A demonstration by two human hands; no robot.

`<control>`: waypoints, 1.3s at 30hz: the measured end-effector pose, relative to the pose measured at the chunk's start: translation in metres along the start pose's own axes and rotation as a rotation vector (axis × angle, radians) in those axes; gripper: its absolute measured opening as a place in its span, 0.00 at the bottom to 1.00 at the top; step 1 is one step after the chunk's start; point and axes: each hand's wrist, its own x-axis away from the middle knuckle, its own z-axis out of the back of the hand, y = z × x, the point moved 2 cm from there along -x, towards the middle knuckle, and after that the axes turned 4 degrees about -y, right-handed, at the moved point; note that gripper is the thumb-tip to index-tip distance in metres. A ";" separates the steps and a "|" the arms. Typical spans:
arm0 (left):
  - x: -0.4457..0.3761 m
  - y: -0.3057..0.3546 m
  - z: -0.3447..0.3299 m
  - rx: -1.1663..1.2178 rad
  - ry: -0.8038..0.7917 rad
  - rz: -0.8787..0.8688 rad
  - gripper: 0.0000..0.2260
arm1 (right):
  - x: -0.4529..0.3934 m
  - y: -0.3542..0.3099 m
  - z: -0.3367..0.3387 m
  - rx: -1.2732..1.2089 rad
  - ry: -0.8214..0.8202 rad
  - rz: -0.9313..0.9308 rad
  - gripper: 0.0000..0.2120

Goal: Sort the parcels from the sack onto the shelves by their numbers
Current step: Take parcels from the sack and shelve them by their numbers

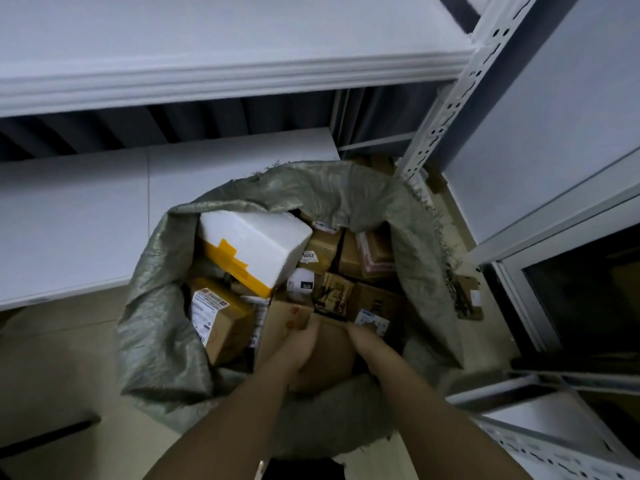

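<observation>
Hands deep in the sack (162, 306), left hand (299, 344) and right hand (363, 341) each with curled grip on one brown box (329, 355).

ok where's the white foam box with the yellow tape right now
In the head view, the white foam box lies tilted in the sack, upper left among the parcels, above a labelled cardboard box and away from both hands.

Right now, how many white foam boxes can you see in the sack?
1. The white foam box with yellow tape lies at the upper left of the open grey-green woven sack, on top of brown cardboard parcels. More may be hidden underneath.
</observation>
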 end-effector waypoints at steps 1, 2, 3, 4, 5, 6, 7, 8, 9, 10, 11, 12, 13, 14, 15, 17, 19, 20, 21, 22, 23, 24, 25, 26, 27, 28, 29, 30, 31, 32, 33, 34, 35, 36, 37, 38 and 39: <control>0.002 0.005 0.003 -0.011 0.025 -0.022 0.23 | 0.010 -0.009 0.005 -0.019 -0.021 0.045 0.29; 0.005 0.010 0.007 0.014 0.060 -0.049 0.25 | 0.019 -0.017 0.009 -0.032 -0.021 0.094 0.30; 0.010 0.016 0.012 0.017 0.112 -0.087 0.28 | 0.027 -0.025 0.015 -0.040 -0.008 0.140 0.32; 0.015 0.024 0.016 0.037 0.170 -0.085 0.32 | 0.037 -0.036 0.019 -0.037 0.011 0.209 0.33; 0.024 0.032 0.021 0.072 0.185 -0.041 0.37 | 0.048 -0.047 0.025 -0.010 0.021 0.267 0.34; 0.033 0.041 0.024 0.129 0.173 -0.008 0.39 | 0.057 -0.058 0.029 0.030 0.038 0.320 0.34; 0.039 0.050 0.028 0.170 0.134 -0.004 0.40 | 0.068 -0.070 0.032 0.060 0.029 0.374 0.33; 0.046 0.059 0.031 0.210 0.089 -0.034 0.38 | 0.079 -0.080 0.035 0.081 0.021 0.432 0.32; 0.053 0.067 0.037 0.257 0.063 -0.070 0.35 | 0.090 -0.090 0.037 0.092 0.010 0.488 0.31; 0.063 0.077 0.042 0.305 0.048 -0.115 0.32 | 0.099 -0.098 0.038 0.096 0.011 0.536 0.29; 0.071 0.084 0.046 0.349 0.042 -0.157 0.28 | 0.108 -0.105 0.039 0.089 0.028 0.581 0.27; 0.080 0.090 0.051 0.373 0.034 -0.208 0.26 | 0.115 -0.109 0.039 0.062 0.036 0.623 0.25; 0.087 0.092 0.056 0.389 0.025 -0.244 0.25 | 0.123 -0.111 0.038 0.029 0.033 0.658 0.24; 0.093 0.093 0.059 0.406 0.012 -0.274 0.24 | 0.129 -0.111 0.038 -0.013 0.023 0.697 0.22; 0.098 0.094 0.062 0.419 0.005 -0.297 0.25 | 0.132 -0.110 0.037 -0.053 0.000 0.739 0.22; 0.103 0.093 0.067 0.443 0.015 -0.353 0.25 | 0.138 -0.107 0.035 -0.171 -0.067 0.802 0.20; 0.108 0.092 0.071 0.471 0.028 -0.407 0.23 | 0.143 -0.105 0.035 -0.291 -0.124 0.803 0.15; 0.108 0.092 0.072 0.487 0.025 -0.423 0.22 | 0.146 -0.105 0.036 -0.350 -0.143 0.787 0.12; 0.109 0.093 0.073 0.502 0.014 -0.434 0.21 | 0.147 -0.106 0.037 -0.406 -0.160 0.760 0.07; 0.112 0.094 0.074 0.511 0.002 -0.450 0.21 | 0.149 -0.107 0.037 -0.455 -0.178 0.737 0.04; 0.113 0.096 0.074 0.511 -0.015 -0.459 0.21 | 0.153 -0.109 0.038 -0.487 -0.196 0.726 0.04; 0.116 0.097 0.075 0.497 -0.025 -0.456 0.22 | 0.157 -0.111 0.040 -0.505 -0.207 0.733 0.06; 0.117 0.098 0.076 0.478 -0.030 -0.452 0.22 | 0.161 -0.114 0.041 -0.499 -0.204 0.755 0.07; 0.118 0.100 0.077 0.461 -0.031 -0.453 0.21 | 0.164 -0.118 0.042 -0.483 -0.195 0.783 0.08; 0.120 0.102 0.078 0.454 -0.029 -0.457 0.19 | 0.168 -0.121 0.043 -0.471 -0.185 0.814 0.09; 0.121 0.103 0.079 0.455 -0.029 -0.461 0.17 | 0.171 -0.123 0.045 -0.479 -0.182 0.840 0.09; 0.122 0.105 0.080 0.463 -0.033 -0.461 0.14 | 0.173 -0.126 0.047 -0.497 -0.179 0.860 0.10; 0.124 0.107 0.081 0.472 -0.045 -0.459 0.13 | 0.174 -0.128 0.049 -0.523 -0.178 0.872 0.11; 0.126 0.109 0.082 0.480 -0.065 -0.462 0.12 | 0.176 -0.129 0.050 -0.552 -0.192 0.873 0.12; 0.129 0.111 0.082 0.490 -0.086 -0.476 0.11 | 0.179 -0.130 0.051 -0.579 -0.222 0.867 0.14; 0.131 0.114 0.083 0.494 -0.102 -0.499 0.10 | 0.182 -0.130 0.052 -0.600 -0.261 0.853 0.16; 0.133 0.117 0.083 0.488 -0.114 -0.528 0.10 | 0.184 -0.131 0.053 -0.617 -0.301 0.834 0.19; 0.136 0.120 0.084 0.471 -0.120 -0.559 0.11 | 0.186 -0.132 0.054 -0.625 -0.335 0.812 0.22; 0.138 0.122 0.085 0.449 -0.122 -0.587 0.13 | 0.187 -0.134 0.056 -0.624 -0.356 0.794 0.25; 0.141 0.124 0.086 0.425 -0.119 -0.609 0.16 | 0.189 -0.135 0.059 -0.615 -0.359 0.788 0.28; 0.144 0.125 0.086 0.399 -0.115 -0.625 0.18 | 0.190 -0.137 0.063 -0.597 -0.349 0.794 0.30; 0.145 0.125 0.087 0.372 -0.115 -0.632 0.19 | 0.192 -0.138 0.066 -0.567 -0.327 0.812 0.34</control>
